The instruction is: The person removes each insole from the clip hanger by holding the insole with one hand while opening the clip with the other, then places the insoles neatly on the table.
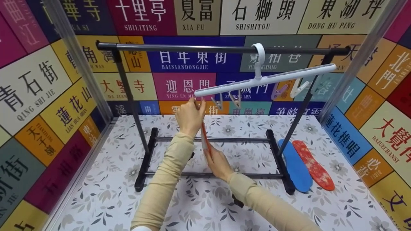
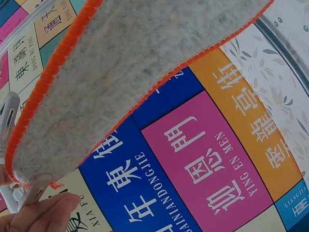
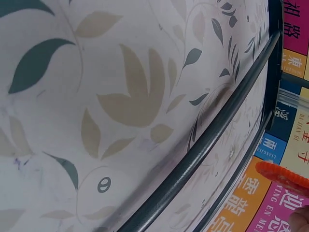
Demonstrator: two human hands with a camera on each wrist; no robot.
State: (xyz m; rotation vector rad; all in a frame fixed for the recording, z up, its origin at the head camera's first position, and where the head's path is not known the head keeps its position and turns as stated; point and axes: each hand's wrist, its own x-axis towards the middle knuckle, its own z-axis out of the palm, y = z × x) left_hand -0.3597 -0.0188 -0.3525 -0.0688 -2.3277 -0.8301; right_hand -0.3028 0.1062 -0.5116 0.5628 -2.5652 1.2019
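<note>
A white hanger hangs tilted from the rack's top bar, its left end lower, with several small clips below. My left hand is up at that low end. Its fingers pinch a grey-white clip, which sits over the narrow tip of an insole. Grey felt with orange edge stitching shows on that insole, which hangs upright and nearly edge-on in the head view. Lower down, my right hand holds the insole's lower part. Only a fingertip and an orange edge show in the right wrist view.
A black metal rack stands on a flower-patterned tabletop. By its right foot lie a blue insole and a red mottled insole, side by side. Colourful sign-covered walls enclose the back and both sides.
</note>
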